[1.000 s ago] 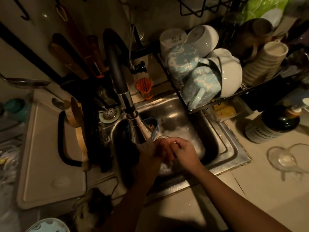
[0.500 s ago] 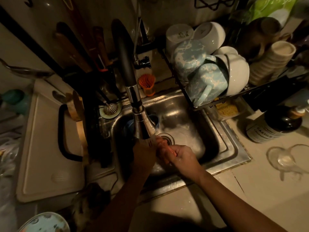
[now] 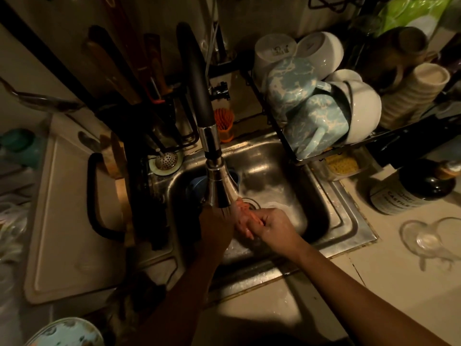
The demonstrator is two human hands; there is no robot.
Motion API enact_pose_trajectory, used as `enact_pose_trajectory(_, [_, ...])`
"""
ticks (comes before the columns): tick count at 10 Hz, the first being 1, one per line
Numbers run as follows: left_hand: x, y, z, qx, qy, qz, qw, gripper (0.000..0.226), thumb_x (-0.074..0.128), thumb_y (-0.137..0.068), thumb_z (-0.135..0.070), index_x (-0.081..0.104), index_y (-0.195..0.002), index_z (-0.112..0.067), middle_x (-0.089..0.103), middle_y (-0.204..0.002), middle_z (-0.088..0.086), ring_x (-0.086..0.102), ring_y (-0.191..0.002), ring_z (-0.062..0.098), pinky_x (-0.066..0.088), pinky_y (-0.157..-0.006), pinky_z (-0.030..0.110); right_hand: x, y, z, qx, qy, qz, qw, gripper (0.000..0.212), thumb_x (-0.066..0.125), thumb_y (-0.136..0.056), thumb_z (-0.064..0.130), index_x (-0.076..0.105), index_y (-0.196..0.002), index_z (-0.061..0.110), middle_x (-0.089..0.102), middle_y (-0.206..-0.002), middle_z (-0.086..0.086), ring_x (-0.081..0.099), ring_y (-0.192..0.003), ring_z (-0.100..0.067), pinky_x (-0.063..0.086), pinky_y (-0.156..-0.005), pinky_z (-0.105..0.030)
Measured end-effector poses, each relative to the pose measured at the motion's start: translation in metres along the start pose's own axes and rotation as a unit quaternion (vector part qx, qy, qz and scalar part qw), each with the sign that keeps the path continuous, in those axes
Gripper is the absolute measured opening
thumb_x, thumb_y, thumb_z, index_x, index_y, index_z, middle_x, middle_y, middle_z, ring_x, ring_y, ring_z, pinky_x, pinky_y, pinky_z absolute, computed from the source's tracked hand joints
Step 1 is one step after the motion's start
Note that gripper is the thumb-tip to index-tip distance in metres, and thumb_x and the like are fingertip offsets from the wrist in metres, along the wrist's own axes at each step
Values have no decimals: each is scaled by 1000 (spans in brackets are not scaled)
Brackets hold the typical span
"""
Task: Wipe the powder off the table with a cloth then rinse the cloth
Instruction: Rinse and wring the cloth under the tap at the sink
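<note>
- Your right hand [image 3: 277, 227] has its fingers curled tight round the right end of the cloth [image 3: 243, 218]. Your left hand [image 3: 215, 224] closes on the other end, fingertips lost in shadow.
- The one cloth, bunched and orange-pink, runs crosswise between your two hands, neither nearer than the other.
- It sits directly under the tap head [image 3: 220, 188], in the spray, just above the drain [image 3: 250, 203].
- All this is inside the one sink [image 3: 346, 221]; the rinse looks under way, so do any wringing over the basin.
- To the right, one dish rack [image 3: 311, 159] holds two blue mugs [image 3: 316, 121].
</note>
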State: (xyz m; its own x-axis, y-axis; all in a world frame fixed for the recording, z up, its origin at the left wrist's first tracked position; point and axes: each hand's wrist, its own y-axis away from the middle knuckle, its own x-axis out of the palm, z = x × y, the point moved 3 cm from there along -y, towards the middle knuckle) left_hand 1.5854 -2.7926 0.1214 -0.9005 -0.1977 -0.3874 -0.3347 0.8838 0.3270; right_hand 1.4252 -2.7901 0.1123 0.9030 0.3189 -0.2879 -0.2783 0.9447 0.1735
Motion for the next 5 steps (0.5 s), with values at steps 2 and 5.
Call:
enact_pose_trajectory(2, [0,8,-7,-18,185,128,974,25,70,-81,-3,66,-100,13,69,-97,34,70,-85,39,60,-74,46,6,-6,5,195,-367,4,910,23,58,-97,30,61,-118,22,73,-106,-3,71,-92,-17,59,-77,-41])
enact_pose_trajectory(5, [-36,-43,-91,57,127,179,974,56,42,-96,-40,55,-133,0,67,-124,10,66,-109,27,52,-97,46,16,4,13,161,-466,-13,870,34,64,-93,16,55,-124,4,69,-117,-20,64,-100,-30,58,-77,-38])
